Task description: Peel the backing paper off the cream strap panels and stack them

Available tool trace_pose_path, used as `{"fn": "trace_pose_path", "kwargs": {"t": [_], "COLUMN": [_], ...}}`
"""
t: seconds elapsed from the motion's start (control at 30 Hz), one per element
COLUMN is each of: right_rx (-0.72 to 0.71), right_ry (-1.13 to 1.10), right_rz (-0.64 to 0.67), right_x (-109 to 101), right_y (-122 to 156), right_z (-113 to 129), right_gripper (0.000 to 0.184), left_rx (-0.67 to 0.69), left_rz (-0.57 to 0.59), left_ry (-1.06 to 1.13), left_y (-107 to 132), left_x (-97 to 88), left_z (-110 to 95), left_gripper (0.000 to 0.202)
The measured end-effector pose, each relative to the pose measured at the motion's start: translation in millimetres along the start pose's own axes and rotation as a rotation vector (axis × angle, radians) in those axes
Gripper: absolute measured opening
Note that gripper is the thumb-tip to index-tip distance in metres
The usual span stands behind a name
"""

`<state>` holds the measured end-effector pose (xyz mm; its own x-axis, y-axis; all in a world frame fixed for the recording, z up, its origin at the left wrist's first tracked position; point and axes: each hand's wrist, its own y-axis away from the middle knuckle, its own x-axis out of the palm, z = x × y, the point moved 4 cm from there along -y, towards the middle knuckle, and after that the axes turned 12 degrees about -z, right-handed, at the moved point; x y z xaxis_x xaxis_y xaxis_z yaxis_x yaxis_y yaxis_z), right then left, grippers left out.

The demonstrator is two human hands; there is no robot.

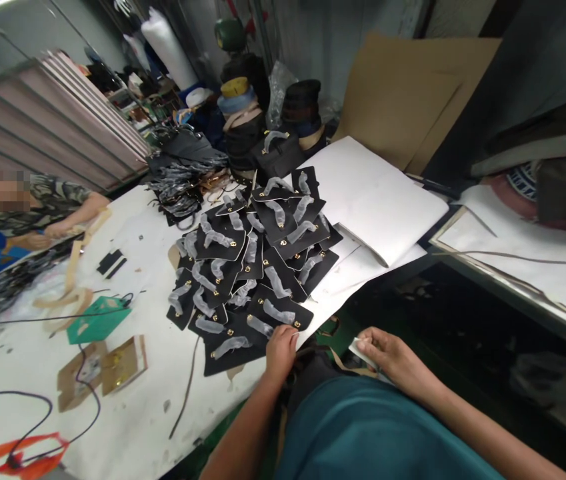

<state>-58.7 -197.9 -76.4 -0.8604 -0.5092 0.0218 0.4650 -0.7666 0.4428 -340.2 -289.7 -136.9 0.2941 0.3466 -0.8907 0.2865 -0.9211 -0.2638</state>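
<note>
Black bag flaps with gold fittings and plastic-wrapped handles lie in a loose, overlapping heap at the near edge of the white table. My left hand is at the heap's near right corner, its fingers closed on the edge of a flap; its fingertips are partly hidden. Off the table, to the right, my right hand pinches a small white piece between thumb and fingers. What exactly that piece is I cannot make out.
A large white sheet lies behind the heap. Left stand a green box and an open cardboard box, with cables around. A co-worker sits at far left. Strap rolls are stacked behind. A second table is right.
</note>
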Motion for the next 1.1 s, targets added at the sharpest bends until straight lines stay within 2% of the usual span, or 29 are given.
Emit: {"fn": "trace_pose_path", "kwargs": {"t": [0.13,0.3,0.4,0.53,0.6,0.77,0.93,1.03,1.1], "right_rx": [-0.036,-0.110,-0.192,-0.284,-0.304,-0.318,-0.303,-0.276,-0.264], "right_ry": [-0.103,-0.060,-0.084,-0.133,-0.127,-0.143,-0.148,-0.102,-0.073], "right_rz": [0.097,0.050,0.016,0.002,-0.020,-0.130,-0.226,-0.251,-0.212], "right_x": [7.1,12.0,16.8,23.5,24.2,17.3,9.1,3.8,1.2], "right_y": [-1.7,-4.8,-10.0,-17.4,-19.2,-19.9,-20.3,-18.2,-16.0], "right_z": [1.5,17.1,39.6,72.7,85.0,94.1,87.1,83.6,81.6], "right_gripper": [0.046,0.047,0.047,0.047,0.047,0.043,0.044,0.046,0.047], "left_rx": [0.007,0.010,-0.092,-0.285,-0.354,-0.485,-0.463,-0.551,-0.616], "left_rz": [-0.066,-0.239,-0.211,-0.231,-0.230,-0.084,0.045,0.035,-0.001], "left_ry": [-0.005,0.195,0.325,0.423,0.509,0.748,0.934,1.003,1.044], "left_y": [-17.1,-47.6,-64.1,-76.0,-77.9,-79.2,-87.5,-90.2,-90.0], "left_x": [-29.8,-81.5,-104.6,-123.2,-126.3,-119.1,-101.1,-84.8,-75.4], "left_z": [-15.6,-63.5,-93.2,-120.5,-129.2,-145.4,-167.9,-170.8,-168.3], "left_gripper": [0.022,0.015,0.015,0.023,0.029,0.036,0.050,0.051,0.047]}}
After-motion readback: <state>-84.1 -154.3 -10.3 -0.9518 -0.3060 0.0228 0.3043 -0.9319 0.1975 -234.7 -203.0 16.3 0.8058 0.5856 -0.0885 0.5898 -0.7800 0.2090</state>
